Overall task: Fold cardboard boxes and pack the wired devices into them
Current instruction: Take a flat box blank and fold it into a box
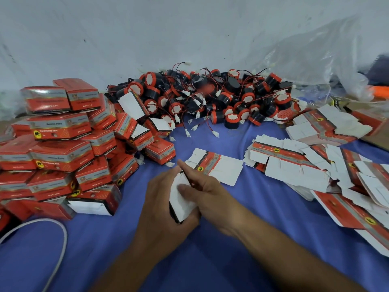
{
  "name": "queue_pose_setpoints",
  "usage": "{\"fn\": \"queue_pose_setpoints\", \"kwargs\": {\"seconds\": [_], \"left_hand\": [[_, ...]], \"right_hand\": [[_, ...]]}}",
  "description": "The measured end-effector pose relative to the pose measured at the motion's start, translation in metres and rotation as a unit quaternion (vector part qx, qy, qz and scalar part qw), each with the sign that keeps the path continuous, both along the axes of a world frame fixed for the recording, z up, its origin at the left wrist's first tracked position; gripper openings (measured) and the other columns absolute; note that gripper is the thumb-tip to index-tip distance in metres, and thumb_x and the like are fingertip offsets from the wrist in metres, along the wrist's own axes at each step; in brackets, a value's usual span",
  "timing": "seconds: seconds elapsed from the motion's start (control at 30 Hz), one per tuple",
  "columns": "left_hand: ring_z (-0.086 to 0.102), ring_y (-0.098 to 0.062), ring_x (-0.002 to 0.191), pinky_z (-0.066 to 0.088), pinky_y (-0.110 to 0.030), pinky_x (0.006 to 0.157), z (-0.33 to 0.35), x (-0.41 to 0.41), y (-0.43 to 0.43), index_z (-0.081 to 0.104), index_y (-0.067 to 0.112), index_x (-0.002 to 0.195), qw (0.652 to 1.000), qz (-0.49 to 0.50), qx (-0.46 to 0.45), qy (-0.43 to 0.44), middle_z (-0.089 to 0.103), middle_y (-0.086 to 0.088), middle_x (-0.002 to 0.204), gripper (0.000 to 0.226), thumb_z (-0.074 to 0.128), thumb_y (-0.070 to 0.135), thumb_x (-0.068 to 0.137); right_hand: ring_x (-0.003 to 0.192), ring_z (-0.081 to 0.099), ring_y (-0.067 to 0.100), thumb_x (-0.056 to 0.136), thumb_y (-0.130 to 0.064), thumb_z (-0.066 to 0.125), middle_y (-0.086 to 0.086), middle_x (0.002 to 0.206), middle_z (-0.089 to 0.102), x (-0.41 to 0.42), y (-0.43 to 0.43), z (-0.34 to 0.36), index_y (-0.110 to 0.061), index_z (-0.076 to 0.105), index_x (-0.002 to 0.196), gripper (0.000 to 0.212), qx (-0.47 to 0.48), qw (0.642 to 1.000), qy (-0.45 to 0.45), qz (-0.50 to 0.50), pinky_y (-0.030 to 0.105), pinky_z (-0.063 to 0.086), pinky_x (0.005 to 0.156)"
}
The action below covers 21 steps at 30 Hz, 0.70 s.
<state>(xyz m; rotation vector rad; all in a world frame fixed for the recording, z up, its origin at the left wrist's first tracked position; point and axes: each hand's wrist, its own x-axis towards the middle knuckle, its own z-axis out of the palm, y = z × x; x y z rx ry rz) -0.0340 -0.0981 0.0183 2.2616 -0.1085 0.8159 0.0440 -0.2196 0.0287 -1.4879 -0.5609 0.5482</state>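
Backdrop: scuffed pale grey wall (147,28) across the back, with crinkly clear plastic sheeting (305,55) bunched up at the right.
Surface: blue cloth (105,249) spread under pretty much everything.
Left side: big messy stack of folded red-and-silver cardboard boxes (61,152), a few tipped over so their white ends show.
Back middle: heap of round black-and-red wired devices (210,95) against the wall, thin red and black leads with white plugs trailing onto the cloth.
Right side: loose pile of flat unfolded red-and-white box blanks (294,165), overlapping every which way. One single flat blank (223,167) lies apart, just beyond the hands.
Near left: white cable (61,234) looping over the cloth.
Left hand (157,209): fingers curled round the lower end of the half-folded red-and-white cardboard box (179,201), gripping it from the left.
Right hand (208,192): thumb pressed on the box's white panel, other fingers behind it, so it's pinching it.
Box location: held between both hands in the middle, above the cloth, white side facing up.
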Motion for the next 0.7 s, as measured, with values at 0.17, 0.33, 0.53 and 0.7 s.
{"fn": "queue_pose_setpoints", "kwargs": {"seconds": [0.17, 0.33, 0.53, 0.7], "left_hand": [[0.035, -0.011, 0.143, 0.032, -0.017, 0.111, 0.009, -0.003, 0.018, 0.031, 0.016, 0.153, 0.994, -0.108, -0.022, 0.013, 0.038, 0.006, 0.154, 0.07, 0.056, 0.039, 0.092], [0.03, -0.002, 0.133, 0.038, -0.017, 0.103, 0.003, -0.001, 0.048, 0.023, 0.028, 0.155, 0.984, -0.082, 0.152, 0.033, 0.03, 0.02, 0.153, 0.073, 0.048, 0.057, 0.094], [0.053, -0.033, 0.115, 0.044, -0.049, 0.096, -0.001, 0.011, 0.066, 0.069, 0.011, 0.106, 0.935, 0.009, 0.355, 0.004, 0.063, -0.007, 0.108, 0.053, 0.066, 0.057, 0.081], [0.066, -0.036, 0.088, 0.056, -0.046, 0.071, 0.002, 0.01, 0.053, 0.071, 0.002, 0.101, 0.944, 0.072, 0.318, 0.054, 0.066, -0.015, 0.102, 0.051, 0.094, 0.022, 0.061]], "right_hand": [[0.108, 0.064, 0.004, 0.089, -0.025, 0.076, -0.024, 0.125, 0.061, 0.012, -0.02, 0.011, -0.033, 0.011, 0.16, 0.096, -0.032, 0.98, -0.197, -0.015, 0.023, 0.052, 0.092], [0.114, 0.053, 0.011, 0.087, -0.018, 0.076, -0.004, 0.129, 0.058, 0.013, -0.028, 0.005, -0.032, 0.009, 0.16, 0.1, -0.133, 0.853, -0.497, 0.08, 0.018, 0.039, 0.102], [0.141, 0.042, 0.034, 0.082, -0.029, 0.077, 0.014, 0.136, 0.058, 0.025, -0.021, 0.001, -0.004, 0.063, 0.123, 0.049, -0.291, 0.699, -0.653, 0.022, 0.044, 0.034, 0.117], [0.107, 0.06, 0.035, 0.083, -0.039, 0.074, 0.012, 0.109, 0.067, 0.023, -0.015, 0.0, -0.008, 0.064, 0.108, 0.041, -0.397, 0.676, -0.614, -0.095, 0.042, 0.047, 0.095]]}}
